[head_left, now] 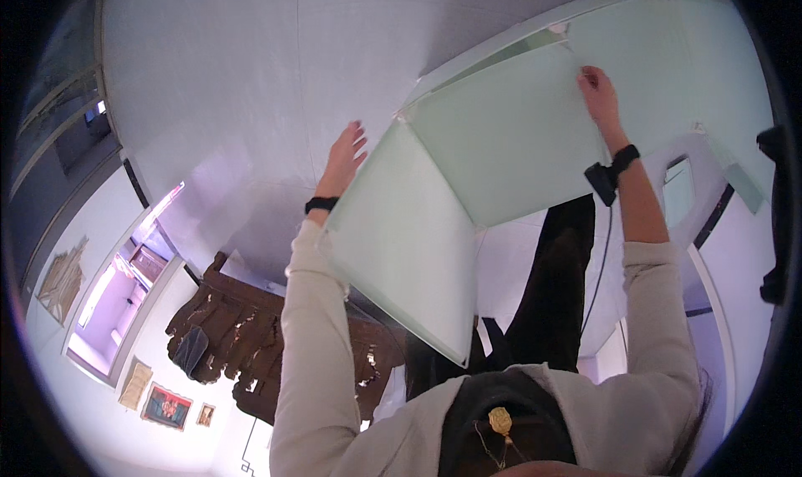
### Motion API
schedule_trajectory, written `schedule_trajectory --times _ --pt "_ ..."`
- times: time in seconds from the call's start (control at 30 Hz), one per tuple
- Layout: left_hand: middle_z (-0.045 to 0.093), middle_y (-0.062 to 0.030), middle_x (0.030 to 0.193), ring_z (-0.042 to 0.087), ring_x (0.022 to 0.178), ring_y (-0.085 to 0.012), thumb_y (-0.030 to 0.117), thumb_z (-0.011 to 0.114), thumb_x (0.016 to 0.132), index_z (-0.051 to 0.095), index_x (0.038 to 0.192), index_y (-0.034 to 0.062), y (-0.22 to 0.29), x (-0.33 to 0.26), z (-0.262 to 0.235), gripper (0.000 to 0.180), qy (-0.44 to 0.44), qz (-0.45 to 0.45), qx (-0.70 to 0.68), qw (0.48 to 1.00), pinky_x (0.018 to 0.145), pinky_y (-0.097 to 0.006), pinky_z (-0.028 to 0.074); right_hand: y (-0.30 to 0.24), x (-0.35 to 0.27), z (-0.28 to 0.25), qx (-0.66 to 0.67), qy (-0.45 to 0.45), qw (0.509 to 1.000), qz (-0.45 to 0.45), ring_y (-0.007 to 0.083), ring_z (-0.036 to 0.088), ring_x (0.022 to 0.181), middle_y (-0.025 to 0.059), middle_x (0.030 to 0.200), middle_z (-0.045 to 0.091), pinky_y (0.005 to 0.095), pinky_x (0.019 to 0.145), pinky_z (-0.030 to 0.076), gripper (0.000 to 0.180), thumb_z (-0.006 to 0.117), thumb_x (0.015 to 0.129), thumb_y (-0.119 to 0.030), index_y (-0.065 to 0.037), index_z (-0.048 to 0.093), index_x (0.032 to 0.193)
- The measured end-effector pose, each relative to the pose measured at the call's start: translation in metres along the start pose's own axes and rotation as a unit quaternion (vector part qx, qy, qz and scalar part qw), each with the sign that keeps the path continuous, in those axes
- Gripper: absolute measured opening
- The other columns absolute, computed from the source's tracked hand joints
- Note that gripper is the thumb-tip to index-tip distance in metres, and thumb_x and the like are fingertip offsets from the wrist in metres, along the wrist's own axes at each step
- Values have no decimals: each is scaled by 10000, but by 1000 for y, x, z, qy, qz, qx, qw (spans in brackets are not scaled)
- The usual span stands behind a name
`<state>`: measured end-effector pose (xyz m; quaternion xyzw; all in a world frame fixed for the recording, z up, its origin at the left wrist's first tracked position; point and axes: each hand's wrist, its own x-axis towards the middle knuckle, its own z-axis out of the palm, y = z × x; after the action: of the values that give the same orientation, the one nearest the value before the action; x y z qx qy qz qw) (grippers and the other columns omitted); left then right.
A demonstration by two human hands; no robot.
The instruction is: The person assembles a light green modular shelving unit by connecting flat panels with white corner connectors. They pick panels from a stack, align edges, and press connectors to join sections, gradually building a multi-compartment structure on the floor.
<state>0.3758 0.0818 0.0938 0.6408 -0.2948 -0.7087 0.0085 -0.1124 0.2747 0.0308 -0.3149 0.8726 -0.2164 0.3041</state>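
Note:
Two pale green panels, joined along a crease, stand at an angle in front of me. My left hand [342, 159] is beside the outer edge of the left panel [405, 239], its fingers stretched and apart; the forearm passes along that edge. At the far right edge of the other panel [510, 130], my right hand [601, 103] has its fingers curled in and closed on the edge. Behind them lies a larger pale green sheet [668, 68], with a narrow gap between it and the panel's top edge.
Dark brown carved wooden furniture [242, 343] stands to the left, with a dark cloth item [190, 352] on it. Framed pictures [167, 407] hang on the white wall. A black cable [600, 268] runs down from the device [603, 182] on my right wrist. Pale floor [251, 76] extends ahead.

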Motion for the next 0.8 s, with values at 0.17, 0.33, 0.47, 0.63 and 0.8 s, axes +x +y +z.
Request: schedule_trajectory --times 0.17,0.33,0.47,0.63,0.8 --pt "258 -124 1473 220 1366 -244 516 463 898 257 1427 58 4 54 28 729 -72 -31 -28 997 1089 -407 204 -1 15 -4 78 -46 994 64 249 617 862 144 935 652 334 792 468 373 592 851 -307 7 592 1053" --pt "243 -146 1475 240 1354 -263 475 443 919 237 1423 15 9 79 55 712 -113 -52 -27 992 1090 -387 211 1 21 -4 -15 -39 998 52 225 609 837 133 920 652 325 779 466 353 594 853 -295 20 603 1013" --pt "277 -158 1453 322 1309 -259 424 426 941 225 1417 -12 12 86 74 676 -192 -13 4 981 1060 -360 281 1 25 -7 28 -37 994 102 198 597 817 114 894 650 309 767 460 363 595 856 -306 17 608 1020" --pt "344 -151 1413 402 1249 -234 406 401 959 296 1386 -27 7 96 77 617 -196 -90 -175 961 1025 -338 344 -8 14 -5 67 -4 994 82 138 553 801 69 876 635 276 747 444 354 554 897 -307 1 607 1065" --pt "370 -152 1397 411 1242 -239 391 368 974 353 1366 -14 -5 110 82 564 -155 -86 -221 959 1018 -336 353 -24 9 9 98 54 991 75 111 522 769 46 860 618 242 715 427 338 519 925 -293 -6 597 1086"
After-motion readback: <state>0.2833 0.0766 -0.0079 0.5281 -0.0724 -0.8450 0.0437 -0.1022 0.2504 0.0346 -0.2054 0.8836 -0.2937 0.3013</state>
